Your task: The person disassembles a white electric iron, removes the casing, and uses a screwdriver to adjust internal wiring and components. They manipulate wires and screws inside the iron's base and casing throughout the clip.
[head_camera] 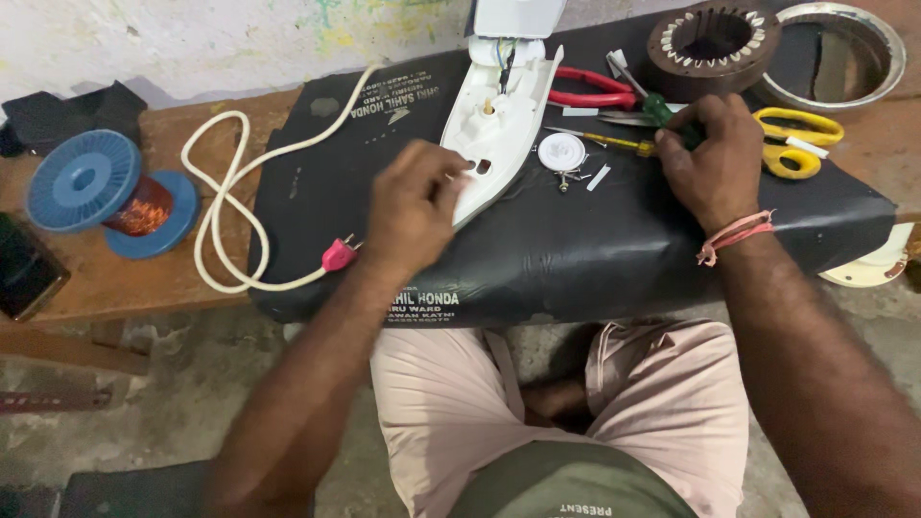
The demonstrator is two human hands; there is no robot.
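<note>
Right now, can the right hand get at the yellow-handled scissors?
Probably yes. The right hand rests on a green-handled screwdriver, right beside the yellow-handled scissors, which lie uncovered on the black padded seat. Nothing stands between them.

The left hand point(414, 203) rests on the near end of the white iron shell point(499, 125). Right of the shell, the right hand point(712, 153) grips a green-handled screwdriver point(660, 107); yellow scissors point(801, 142) lie farther right.

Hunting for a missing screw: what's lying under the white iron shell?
Under the white iron shell only the black seat cushion shows. The left hand covers its tip, hiding anything beneath.
</note>
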